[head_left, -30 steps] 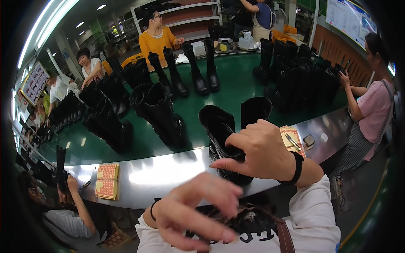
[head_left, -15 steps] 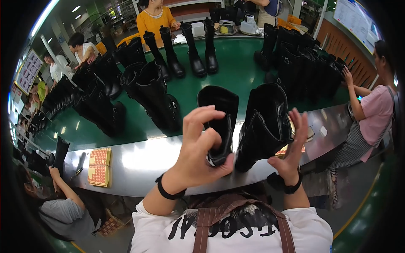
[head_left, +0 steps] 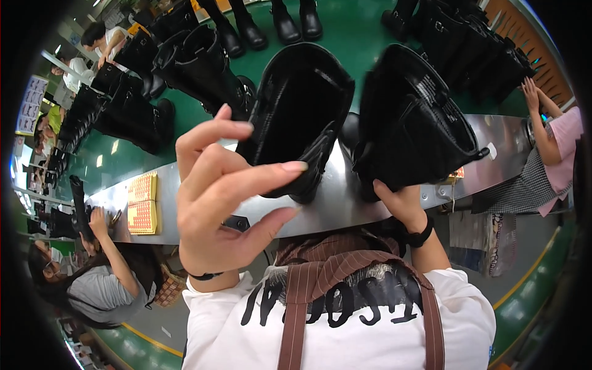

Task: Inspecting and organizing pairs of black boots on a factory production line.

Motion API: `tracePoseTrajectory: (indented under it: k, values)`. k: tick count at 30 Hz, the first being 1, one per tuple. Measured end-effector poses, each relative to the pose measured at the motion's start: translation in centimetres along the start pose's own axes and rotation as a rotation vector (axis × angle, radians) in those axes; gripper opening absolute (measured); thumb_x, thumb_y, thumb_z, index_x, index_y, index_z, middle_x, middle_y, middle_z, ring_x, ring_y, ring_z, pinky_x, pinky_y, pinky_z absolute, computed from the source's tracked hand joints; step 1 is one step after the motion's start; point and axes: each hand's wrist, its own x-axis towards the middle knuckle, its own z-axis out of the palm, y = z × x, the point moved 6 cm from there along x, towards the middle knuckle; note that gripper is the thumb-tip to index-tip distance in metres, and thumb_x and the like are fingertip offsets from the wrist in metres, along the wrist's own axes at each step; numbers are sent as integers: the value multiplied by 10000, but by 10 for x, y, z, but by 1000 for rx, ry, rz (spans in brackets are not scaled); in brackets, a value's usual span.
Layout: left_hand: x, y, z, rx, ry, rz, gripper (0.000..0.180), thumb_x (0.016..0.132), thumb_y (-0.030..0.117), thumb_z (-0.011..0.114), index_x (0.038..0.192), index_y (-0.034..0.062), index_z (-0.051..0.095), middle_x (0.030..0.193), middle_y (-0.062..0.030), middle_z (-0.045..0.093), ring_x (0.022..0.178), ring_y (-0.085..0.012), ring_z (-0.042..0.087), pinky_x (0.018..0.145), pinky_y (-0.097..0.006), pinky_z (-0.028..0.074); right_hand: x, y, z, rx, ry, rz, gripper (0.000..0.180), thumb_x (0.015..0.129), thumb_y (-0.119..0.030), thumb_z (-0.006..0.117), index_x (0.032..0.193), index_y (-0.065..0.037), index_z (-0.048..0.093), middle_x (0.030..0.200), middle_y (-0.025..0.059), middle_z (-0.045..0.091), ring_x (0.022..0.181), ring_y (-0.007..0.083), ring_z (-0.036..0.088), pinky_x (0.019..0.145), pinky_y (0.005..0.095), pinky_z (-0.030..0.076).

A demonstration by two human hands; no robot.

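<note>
Two tall black boots stand side by side in front of me, their wide mouths facing up toward me. Just before the left boot (head_left: pixel 302 102), my left hand (head_left: pixel 225 197) is raised with bent fingers spread apart and nothing between them. Fingertips overlap the boot's near edge in the picture; contact cannot be told. My right hand (head_left: pixel 402 206) grips the right boot (head_left: pixel 398 145) low on its near side. Its thumb lies against the shaft, and the other fingers are hidden behind the leather. Inside the right boot, a zip edge and pale printed lining show.
A metal ledge (head_left: pixel 172 179) runs along a green belt (head_left: pixel 353 37). Stacked yellow cards (head_left: pixel 142 203) lie on the ledge at left. More black boots (head_left: pixel 197 65) stand beyond and at far right. A co-worker in grey (head_left: pixel 102 290) sits left; another in pink (head_left: pixel 564 145) stands right.
My left hand has drawn left, away from the left boot's mouth. My right hand has gone from spread beside the right boot to gripping it lower down. Both boots now appear larger and higher.
</note>
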Motion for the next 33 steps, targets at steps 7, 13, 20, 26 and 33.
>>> tracePoseTrajectory:
  k: [7,13,20,26,33]
  values:
    - [-8,33,10,9,-189,88,510,457,241,840,933,79,753,586,50,408,771,-199,480,930,-520,395,-16,-35,8,-477,-145,-252,303,783,-31,693,1079,7,642,1031,118,660,954,243,619,889,326,459]
    - [-39,43,9,-102,-39,308,298,486,314,597,704,215,775,646,62,359,721,-138,431,739,-260,361,-14,-38,19,-178,-131,-548,571,797,-38,680,1323,-28,458,1367,217,481,1272,374,471,1094,483,337]
    - [-54,37,7,-175,183,381,233,483,258,616,662,212,758,668,102,437,618,-81,403,706,-266,359,-22,-20,19,-221,-107,-656,565,794,-67,694,1309,-43,464,1368,220,472,1270,390,465,1096,507,326]
    - [-54,39,12,-209,210,414,222,487,261,624,660,207,753,674,109,448,615,-79,399,720,-269,357,-22,-17,18,-206,-74,-671,537,821,-84,675,1309,-37,456,1353,227,486,1255,396,481,1081,506,346]
    - [-32,22,-6,13,146,57,375,463,43,746,832,106,727,661,13,432,759,-207,523,690,-292,463,-15,-6,-2,-249,164,-353,308,791,24,705,1088,2,627,1056,107,643,962,236,609,879,327,455]
